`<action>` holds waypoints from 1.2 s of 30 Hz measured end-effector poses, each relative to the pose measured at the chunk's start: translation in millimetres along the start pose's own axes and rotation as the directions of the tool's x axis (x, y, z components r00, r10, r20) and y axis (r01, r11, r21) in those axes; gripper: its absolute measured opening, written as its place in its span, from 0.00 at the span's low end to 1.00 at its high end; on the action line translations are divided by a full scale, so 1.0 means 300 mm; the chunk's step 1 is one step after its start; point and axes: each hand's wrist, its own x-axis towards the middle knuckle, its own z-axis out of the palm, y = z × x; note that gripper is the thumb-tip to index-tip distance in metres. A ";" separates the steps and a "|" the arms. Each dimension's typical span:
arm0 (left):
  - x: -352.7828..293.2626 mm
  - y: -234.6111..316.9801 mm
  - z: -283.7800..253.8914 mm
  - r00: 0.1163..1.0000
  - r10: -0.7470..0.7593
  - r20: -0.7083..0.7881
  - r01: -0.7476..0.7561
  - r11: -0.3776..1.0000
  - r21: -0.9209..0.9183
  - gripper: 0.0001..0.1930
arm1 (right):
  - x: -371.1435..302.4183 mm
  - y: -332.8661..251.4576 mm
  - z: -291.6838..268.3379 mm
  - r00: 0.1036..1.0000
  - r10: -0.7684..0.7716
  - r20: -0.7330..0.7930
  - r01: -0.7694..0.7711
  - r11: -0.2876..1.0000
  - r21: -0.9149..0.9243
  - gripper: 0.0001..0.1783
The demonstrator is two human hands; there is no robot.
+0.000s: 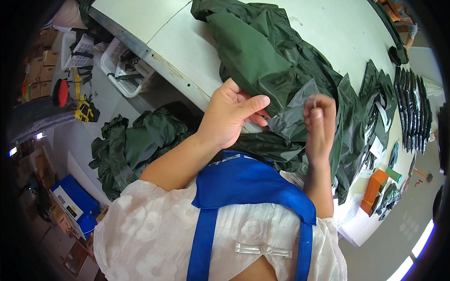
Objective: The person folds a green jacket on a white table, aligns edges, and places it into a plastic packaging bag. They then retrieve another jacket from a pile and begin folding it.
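Note:
A dark green coated-fabric garment (251,47) with a grey inner side lies bunched on the pale table (173,56) and hangs toward me over the near edge. My left hand (227,114) is closed on an edge of it, with the thumb on top and the fingers curled beneath. To the right, my right hand (320,124) is raised over the grey side of the cloth, fingers curled in against the thumb and slightly blurred. Whatever sits between those fingertips, if anything, is too small to make out. Below the table edge, a heap of the same green fabric (136,145) lies at my left.
White plastic baskets (110,61) stand left of the table's metal edge. On the right are a row of black packets (412,107), more green pieces (375,98) with white tags, an orange box (373,191) and a green roll (393,175). Another person's arm (411,37) shows far right.

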 end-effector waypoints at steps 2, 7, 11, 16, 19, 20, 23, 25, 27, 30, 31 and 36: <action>0.001 0.006 0.008 0.999 0.045 -0.010 -0.044 0.998 0.047 0.13 | -0.035 -0.091 -0.010 0.997 -0.067 0.040 0.075 0.964 -0.256 0.15; -0.001 0.009 0.035 0.992 0.124 -0.012 -0.119 0.972 0.204 0.11 | -0.033 -0.155 -0.003 0.975 -0.187 0.124 0.223 0.870 -0.440 0.19; 0.000 0.006 0.034 0.994 0.109 0.003 -0.106 0.962 0.250 0.13 | -0.025 -0.158 -0.007 0.972 -0.179 0.154 0.229 0.874 -0.428 0.17; 0.004 0.009 0.033 0.998 0.067 0.014 -0.068 0.976 0.208 0.11 | -0.016 -0.103 -0.020 0.980 -0.140 0.139 0.176 0.939 -0.294 0.17; 0.003 0.024 0.033 1.000 0.015 0.015 -0.017 0.993 0.119 0.11 | -0.027 -0.103 -0.024 0.974 -0.209 0.091 0.227 0.925 -0.306 0.19; 0.005 0.027 0.034 1.000 0.012 0.016 -0.013 0.994 0.106 0.10 | -0.030 -0.105 -0.025 0.967 -0.246 0.073 0.256 0.906 -0.336 0.20; 0.008 0.031 0.034 1.000 -0.011 0.023 0.010 0.997 0.073 0.10 | -0.035 -0.077 -0.023 0.880 -0.452 0.142 0.469 0.786 -0.404 0.23; 0.008 0.030 0.031 0.999 -0.027 0.020 0.026 0.998 0.065 0.10 | -0.032 -0.070 -0.021 0.852 -0.496 0.167 0.518 0.750 -0.413 0.22; 0.006 0.033 0.035 0.999 -0.040 0.021 0.039 0.998 0.047 0.09 | -0.026 -0.071 -0.013 0.839 -0.515 0.177 0.539 0.739 -0.404 0.22; 0.002 0.040 0.040 0.999 -0.048 0.023 0.047 0.998 0.044 0.10 | -0.012 -0.060 -0.007 0.813 -0.549 0.192 0.577 0.718 -0.389 0.21; -0.001 0.043 0.039 0.999 -0.048 0.022 0.046 0.998 0.047 0.10 | -0.015 -0.058 -0.008 0.845 -0.509 0.164 0.533 0.775 -0.340 0.22; -0.006 0.142 -0.082 0.995 -0.076 -0.066 0.098 0.887 0.451 0.18 | -0.078 0.006 -0.059 0.977 0.041 -0.209 -0.034 0.999 0.035 0.26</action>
